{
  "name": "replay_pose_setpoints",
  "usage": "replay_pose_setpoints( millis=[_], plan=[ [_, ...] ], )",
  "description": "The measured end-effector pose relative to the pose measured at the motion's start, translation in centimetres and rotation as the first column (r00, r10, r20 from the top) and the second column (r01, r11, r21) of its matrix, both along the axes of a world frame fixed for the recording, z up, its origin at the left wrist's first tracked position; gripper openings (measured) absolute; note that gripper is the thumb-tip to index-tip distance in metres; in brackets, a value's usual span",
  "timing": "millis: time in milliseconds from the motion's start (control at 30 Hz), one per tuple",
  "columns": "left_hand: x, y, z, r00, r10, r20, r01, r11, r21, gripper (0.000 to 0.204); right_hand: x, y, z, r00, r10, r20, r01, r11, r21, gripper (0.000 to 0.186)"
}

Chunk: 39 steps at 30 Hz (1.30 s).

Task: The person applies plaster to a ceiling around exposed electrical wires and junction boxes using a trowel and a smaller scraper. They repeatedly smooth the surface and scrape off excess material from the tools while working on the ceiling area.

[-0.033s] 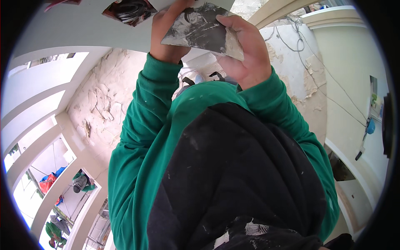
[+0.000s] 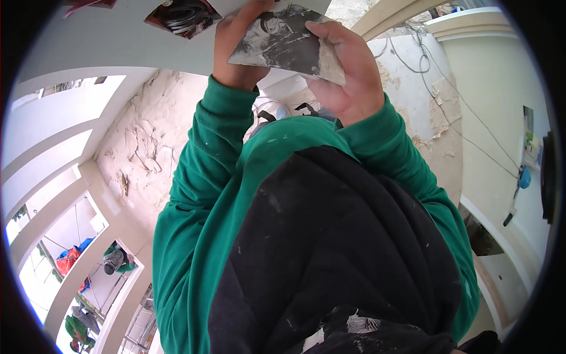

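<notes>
A flat grey metal plate (image 2: 295, 44), like a wide putty blade, is smeared with white filler. My right hand (image 2: 352, 74) grips its right side, thumb pressed on top and the other fingers tucked below. Behind the plate's left edge is my left hand (image 2: 231, 50), its fingers bent and mostly covered by the plate. Whatever the left hand holds is hidden. Both hands are raised in front of a pale wall panel (image 2: 118, 44), beside a square cut-out (image 2: 184, 17) with coiled dark cables inside.
Dried filler lies scattered on the floor (image 2: 138, 144). Loose cables (image 2: 424, 62) run along the floor and wall at right. White-framed openings (image 2: 100, 236) stand at left, with people (image 2: 79, 330) beyond. A blue object (image 2: 523, 177) hangs at far right.
</notes>
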<state>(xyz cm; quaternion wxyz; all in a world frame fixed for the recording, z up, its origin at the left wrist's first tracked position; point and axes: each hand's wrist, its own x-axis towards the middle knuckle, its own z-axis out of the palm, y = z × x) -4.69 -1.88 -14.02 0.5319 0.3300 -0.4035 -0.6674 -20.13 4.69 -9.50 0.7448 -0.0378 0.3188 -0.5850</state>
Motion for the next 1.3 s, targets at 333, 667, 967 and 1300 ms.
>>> replay_pose_setpoints(
  millis=[333, 667, 967, 1300],
  plan=[
    [1.5, 0.3, -0.3, 0.763, 0.361, 0.537, 0.252, 0.598, -0.761, 0.053, -0.1, -0.4, -0.7, 0.999, 0.02, 0.027, -0.02, 1.0, -0.001, 0.023],
    [0.7, -0.2, -1.2, 0.822, 0.203, 0.531, 0.212, 0.757, -0.618, 0.049, -0.5, -0.8, -0.2, 0.999, 0.042, -0.035, -0.043, 0.999, -0.022, 0.023],
    [-0.8, 2.9, 3.4, 0.998, -0.024, 0.056, 0.015, 0.988, 0.153, 0.028, -4.2, 1.2, -2.6, 0.579, -0.161, -0.799, -0.404, 0.795, -0.453, 0.03],
    [-2.2, 1.5, 0.5, 0.947, 0.104, 0.303, -0.083, 0.993, -0.081, 0.033, -6.7, -1.6, -2.7, 0.078, -0.806, -0.587, -0.69, 0.381, -0.615, 0.035]
  ],
)
